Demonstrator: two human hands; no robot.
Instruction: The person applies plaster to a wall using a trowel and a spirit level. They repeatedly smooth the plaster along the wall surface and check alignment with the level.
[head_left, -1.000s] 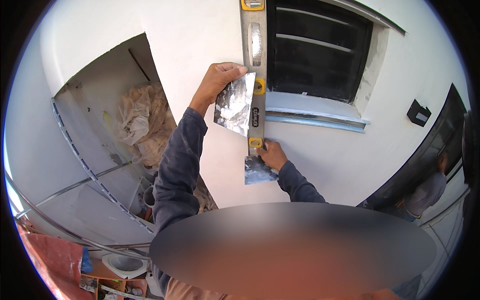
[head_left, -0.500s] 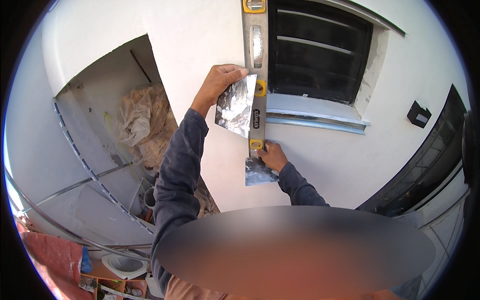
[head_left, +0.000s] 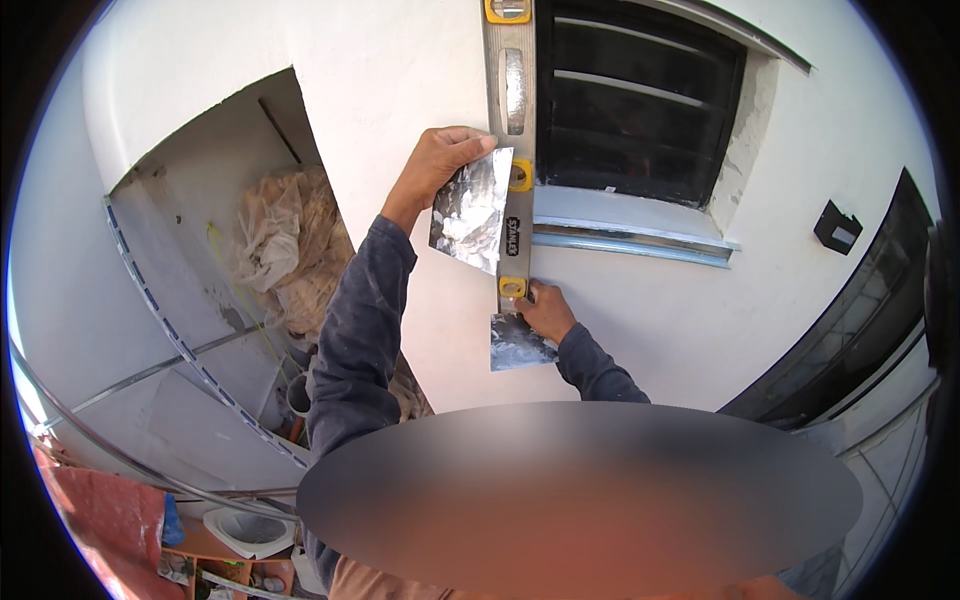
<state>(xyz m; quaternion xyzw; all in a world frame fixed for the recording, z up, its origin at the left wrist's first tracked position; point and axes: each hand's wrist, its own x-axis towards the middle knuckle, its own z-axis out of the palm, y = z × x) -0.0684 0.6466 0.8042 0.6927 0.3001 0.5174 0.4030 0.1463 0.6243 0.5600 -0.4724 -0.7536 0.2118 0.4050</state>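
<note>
A long grey spirit level [head_left: 515,268] with yellow vial frames stands upright against the white wall, beside the window's left edge. My left hand [head_left: 447,165] is closed on a plaster scraper, its wide metal blade [head_left: 466,215] smeared with white and hanging down over the level's left side. The fingertips reach the level's edge. Lower down, my right hand [head_left: 546,313] is closed at the level's bottom end, fingers against it. A second plaster scraper [head_left: 522,343], also smeared white, hangs beneath that hand. Neither scraper's handle shows.
A dark window [head_left: 640,110] with a metal-edged sill [head_left: 635,243] lies right of the level. A black box [head_left: 838,228] is fixed to the wall. At left, an opening holds plastic-wrapped bundles [head_left: 290,245]. A sink basin [head_left: 248,530] and red sheet [head_left: 105,520] are lower left.
</note>
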